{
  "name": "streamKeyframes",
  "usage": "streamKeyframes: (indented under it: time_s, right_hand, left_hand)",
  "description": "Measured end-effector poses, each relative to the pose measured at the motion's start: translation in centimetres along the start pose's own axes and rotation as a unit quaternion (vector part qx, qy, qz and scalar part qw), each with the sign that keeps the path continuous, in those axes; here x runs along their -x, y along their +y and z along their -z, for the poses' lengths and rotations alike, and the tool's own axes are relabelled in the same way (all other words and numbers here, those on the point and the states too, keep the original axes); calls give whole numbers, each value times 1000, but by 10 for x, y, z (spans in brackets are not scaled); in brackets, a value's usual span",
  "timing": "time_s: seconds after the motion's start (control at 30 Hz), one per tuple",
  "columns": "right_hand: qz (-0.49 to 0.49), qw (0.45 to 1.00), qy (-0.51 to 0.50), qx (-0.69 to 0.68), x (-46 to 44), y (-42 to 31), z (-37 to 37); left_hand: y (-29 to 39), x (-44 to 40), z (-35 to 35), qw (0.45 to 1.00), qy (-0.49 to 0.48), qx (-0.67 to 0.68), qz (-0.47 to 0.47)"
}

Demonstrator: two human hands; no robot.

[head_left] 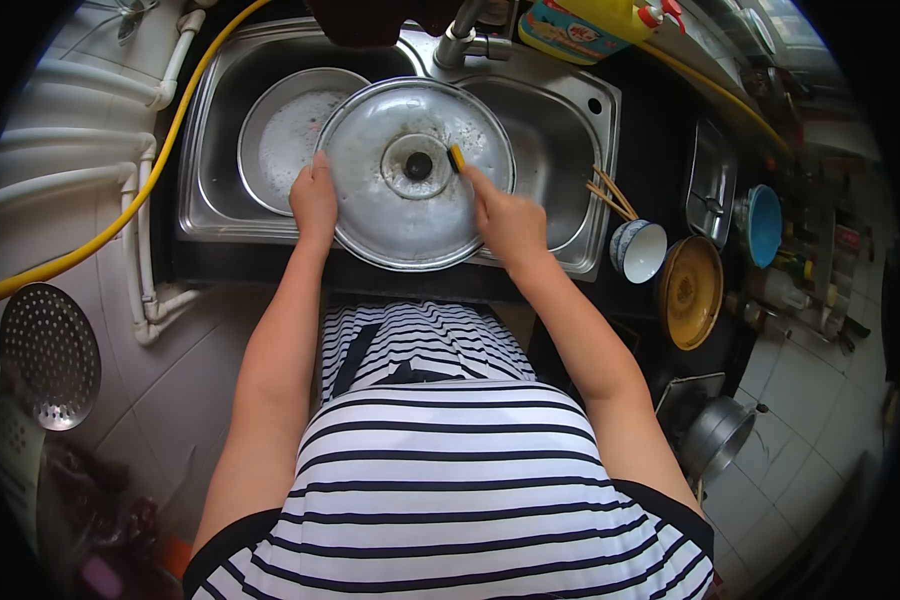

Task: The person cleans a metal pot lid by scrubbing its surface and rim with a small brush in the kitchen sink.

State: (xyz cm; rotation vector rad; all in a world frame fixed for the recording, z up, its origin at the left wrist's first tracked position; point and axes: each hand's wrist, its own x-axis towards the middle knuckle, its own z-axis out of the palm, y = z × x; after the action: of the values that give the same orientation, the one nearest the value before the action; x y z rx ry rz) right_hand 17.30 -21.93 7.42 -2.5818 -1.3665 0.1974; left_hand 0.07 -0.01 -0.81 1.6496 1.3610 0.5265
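A large round metal pot lid [380,215] with a black knob is held over the sink, its top facing me and brown stains around the knob. My left hand [315,203] is closed on its left rim. In my right hand [510,220] is a small yellow scrubbing sponge [457,158] with a dark side, pressed against the lid just right of the knob. The fingers hide part of the sponge. Behind the lid, a metal basin [270,125] with suds in it sits in the left sink bowl.
The double steel sink [198,190] has a faucet [455,45] at the back. To the right stand a white bowl [645,252], chopsticks [615,195], a brown lid or plate [690,293] and a blue bowl [765,226]. A yellow hose [160,170] runs along the left; a detergent jug [580,30] is behind.
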Motion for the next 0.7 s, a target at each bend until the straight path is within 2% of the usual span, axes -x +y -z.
streamKeyframes:
  time_s: [0.17, 0.27, 0.43, 0.5, 0.53, 0.7]
  right_hand:
    - [62, 996, -60, 16, 19, 2, 18]
    - [23, 999, 6, 25, -21, 12, 5]
    - [32, 999, 1, 13, 6, -5, 11]
    - [30, 997, -66, 1, 25, -7, 19]
    - [34, 997, -66, 11, 24, -7, 21]
    - [17, 1000, 11, 15, -25, -1, 6]
  left_hand:
    - [0, 1, 1, 1000, -2, 10, 11]
    - [-3, 0, 1, 1000, -1, 1, 9]
    - [-3, -2, 0, 1000, 6, -5, 2]
    - [-3, -1, 1, 1000, 7, -2, 15]
    - [-5, -1, 1, 1000, 5, 3, 8]
    - [-4, -2, 2, 1000, -1, -8, 14]
